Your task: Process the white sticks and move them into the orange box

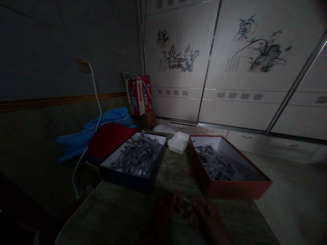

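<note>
Both hands are close together over the near part of the table, dim and blurred. My left hand [166, 206] and my right hand [201, 211] have their fingers closed on a thin, pale stick-like piece [182, 198] that spans between them. Beyond my left hand stands a dark blue box [127, 180] heaped with thin translucent pieces [143, 153]. An orange-red box [237, 189] at the right holds similar thin pieces [217, 163] in a lower pile. Between the far ends of the boxes sits a small white tray [178, 142].
The table [102, 211] has a rounded near-left edge. Left of the blue box lie a red round item [108, 139] and blue fabric [76, 139]. A white cable [95, 88] hangs from a wall socket. A red carton [139, 95] stands behind, near sliding doors [178, 102].
</note>
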The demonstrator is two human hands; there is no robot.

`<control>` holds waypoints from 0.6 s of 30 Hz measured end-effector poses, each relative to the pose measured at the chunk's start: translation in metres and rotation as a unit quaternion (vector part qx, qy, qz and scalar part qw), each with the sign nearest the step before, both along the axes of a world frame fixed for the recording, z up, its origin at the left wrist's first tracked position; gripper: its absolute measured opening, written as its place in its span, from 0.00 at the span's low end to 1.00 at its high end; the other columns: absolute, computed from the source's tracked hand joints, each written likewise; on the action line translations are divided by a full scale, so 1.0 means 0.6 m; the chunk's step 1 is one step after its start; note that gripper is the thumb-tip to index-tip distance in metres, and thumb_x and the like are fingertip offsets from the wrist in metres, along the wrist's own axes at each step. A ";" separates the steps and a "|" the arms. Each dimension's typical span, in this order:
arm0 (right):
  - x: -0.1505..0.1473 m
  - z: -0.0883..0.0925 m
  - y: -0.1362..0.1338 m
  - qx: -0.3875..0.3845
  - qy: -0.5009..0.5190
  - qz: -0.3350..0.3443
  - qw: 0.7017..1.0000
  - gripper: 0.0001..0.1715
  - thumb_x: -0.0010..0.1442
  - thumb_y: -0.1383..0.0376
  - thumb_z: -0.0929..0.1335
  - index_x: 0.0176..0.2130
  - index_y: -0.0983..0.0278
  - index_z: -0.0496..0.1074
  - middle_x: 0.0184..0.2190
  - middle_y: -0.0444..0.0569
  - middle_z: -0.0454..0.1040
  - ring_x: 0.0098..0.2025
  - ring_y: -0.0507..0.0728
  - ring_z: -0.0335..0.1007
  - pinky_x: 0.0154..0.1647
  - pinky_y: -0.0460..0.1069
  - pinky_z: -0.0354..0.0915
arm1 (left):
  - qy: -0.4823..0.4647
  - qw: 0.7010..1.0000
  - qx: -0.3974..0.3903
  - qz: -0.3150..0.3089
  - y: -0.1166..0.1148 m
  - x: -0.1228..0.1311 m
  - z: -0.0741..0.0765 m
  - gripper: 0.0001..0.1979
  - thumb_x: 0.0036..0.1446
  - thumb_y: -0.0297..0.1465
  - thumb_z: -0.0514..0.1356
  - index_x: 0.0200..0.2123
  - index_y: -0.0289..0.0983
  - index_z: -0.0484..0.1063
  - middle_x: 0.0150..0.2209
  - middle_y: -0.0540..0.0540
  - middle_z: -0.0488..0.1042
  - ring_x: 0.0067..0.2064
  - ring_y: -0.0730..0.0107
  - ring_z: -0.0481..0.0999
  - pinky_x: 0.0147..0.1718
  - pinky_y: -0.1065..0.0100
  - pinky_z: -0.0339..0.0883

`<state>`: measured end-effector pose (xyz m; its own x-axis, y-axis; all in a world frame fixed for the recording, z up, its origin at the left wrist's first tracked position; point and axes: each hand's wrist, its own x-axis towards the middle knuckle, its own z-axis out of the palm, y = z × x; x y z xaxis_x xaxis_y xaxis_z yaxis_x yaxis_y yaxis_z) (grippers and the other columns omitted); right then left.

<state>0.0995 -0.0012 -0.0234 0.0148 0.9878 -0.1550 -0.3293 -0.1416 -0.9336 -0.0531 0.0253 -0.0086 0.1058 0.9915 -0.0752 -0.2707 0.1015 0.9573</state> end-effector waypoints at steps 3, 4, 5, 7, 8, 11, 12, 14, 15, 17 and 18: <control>0.003 -0.005 -0.005 0.044 -0.138 -0.019 0.989 0.22 0.52 0.47 0.68 0.29 0.63 0.72 0.21 0.44 0.72 0.20 0.50 0.64 0.20 0.43 0.57 | -0.011 1.000 0.004 0.014 -0.003 -0.002 0.009 0.20 0.47 0.47 0.62 0.31 0.34 0.75 0.20 0.50 0.72 0.23 0.71 0.69 0.26 0.69 0.62; 0.004 -0.004 -0.007 0.065 -0.188 -0.030 0.980 0.23 0.53 0.46 0.66 0.27 0.63 0.72 0.20 0.43 0.70 0.21 0.51 0.63 0.22 0.44 0.58 | -0.025 1.000 0.003 0.011 -0.003 -0.002 0.009 0.20 0.47 0.47 0.62 0.31 0.34 0.74 0.21 0.50 0.72 0.24 0.71 0.69 0.26 0.69 0.62; 0.006 -0.003 -0.008 0.081 -0.229 -0.038 0.969 0.24 0.55 0.46 0.64 0.25 0.63 0.71 0.19 0.43 0.69 0.22 0.52 0.63 0.23 0.44 0.58 | -0.036 0.999 0.000 0.006 -0.003 -0.003 0.009 0.20 0.47 0.46 0.62 0.31 0.34 0.74 0.21 0.50 0.73 0.24 0.71 0.69 0.26 0.69 0.62; 0.008 -0.003 -0.009 0.098 -0.272 -0.035 0.957 0.26 0.56 0.45 0.62 0.22 0.62 0.69 0.19 0.44 0.68 0.24 0.53 0.63 0.26 0.45 0.59 | -0.048 0.999 -0.009 0.000 -0.001 -0.004 0.005 0.19 0.46 0.46 0.63 0.31 0.34 0.74 0.22 0.49 0.73 0.24 0.71 0.70 0.27 0.69 0.63; 0.008 -0.005 -0.009 0.101 -0.276 -0.028 0.955 0.27 0.57 0.45 0.61 0.23 0.62 0.69 0.20 0.44 0.67 0.24 0.53 0.63 0.26 0.45 0.59 | -0.045 0.999 -0.010 0.003 0.000 -0.004 0.003 0.19 0.46 0.45 0.63 0.31 0.34 0.75 0.21 0.49 0.73 0.24 0.71 0.70 0.27 0.68 0.63; 0.009 -0.013 -0.006 0.107 -0.256 -0.020 0.961 0.25 0.57 0.46 0.62 0.24 0.63 0.68 0.20 0.43 0.65 0.24 0.52 0.61 0.25 0.44 0.59 | -0.013 1.000 0.009 0.016 0.002 -0.005 0.000 0.17 0.45 0.43 0.65 0.30 0.33 0.76 0.20 0.49 0.74 0.25 0.70 0.71 0.29 0.68 0.64; 0.009 -0.014 -0.005 0.108 -0.249 -0.015 0.962 0.25 0.57 0.47 0.63 0.23 0.63 0.68 0.20 0.42 0.65 0.24 0.52 0.61 0.24 0.44 0.58 | -0.006 1.000 0.010 0.023 0.002 -0.005 0.000 0.17 0.44 0.42 0.65 0.29 0.33 0.76 0.20 0.49 0.74 0.25 0.69 0.72 0.29 0.68 0.64; 0.009 -0.010 -0.006 0.105 -0.241 -0.007 0.965 0.23 0.57 0.48 0.64 0.25 0.64 0.69 0.20 0.43 0.66 0.23 0.51 0.60 0.22 0.43 0.57 | -0.014 0.999 -0.005 0.032 0.002 -0.004 0.003 0.17 0.42 0.43 0.66 0.27 0.33 0.76 0.20 0.48 0.75 0.25 0.68 0.72 0.28 0.67 0.65; 0.009 -0.005 -0.006 0.105 -0.241 -0.008 0.965 0.21 0.56 0.49 0.65 0.27 0.64 0.70 0.21 0.43 0.67 0.24 0.52 0.61 0.23 0.43 0.57 | -0.029 0.999 -0.017 0.038 0.001 -0.003 0.004 0.17 0.40 0.43 0.67 0.26 0.33 0.76 0.20 0.48 0.75 0.25 0.68 0.73 0.28 0.67 0.65; 0.009 0.007 -0.008 0.109 -0.249 -0.021 0.962 0.18 0.54 0.50 0.67 0.31 0.63 0.73 0.24 0.44 0.70 0.27 0.53 0.64 0.26 0.44 0.60 | -0.061 0.996 -0.037 0.047 -0.001 -0.001 0.007 0.19 0.36 0.43 0.69 0.26 0.33 0.76 0.20 0.48 0.76 0.25 0.66 0.74 0.29 0.65 0.67; 0.008 0.012 -0.009 0.109 -0.258 -0.027 0.960 0.18 0.52 0.51 0.69 0.34 0.63 0.73 0.25 0.45 0.72 0.28 0.54 0.65 0.28 0.45 0.61 | -0.072 0.995 -0.044 0.049 -0.001 0.000 0.008 0.19 0.35 0.43 0.69 0.26 0.33 0.76 0.21 0.47 0.76 0.25 0.65 0.74 0.30 0.64 0.68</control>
<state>0.1044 -0.0063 -0.0162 0.0856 0.9916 0.0973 0.1827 0.0804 -0.9799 -0.0532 0.0246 -0.0037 0.0257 0.9879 -0.1526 -0.4178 0.1493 0.8962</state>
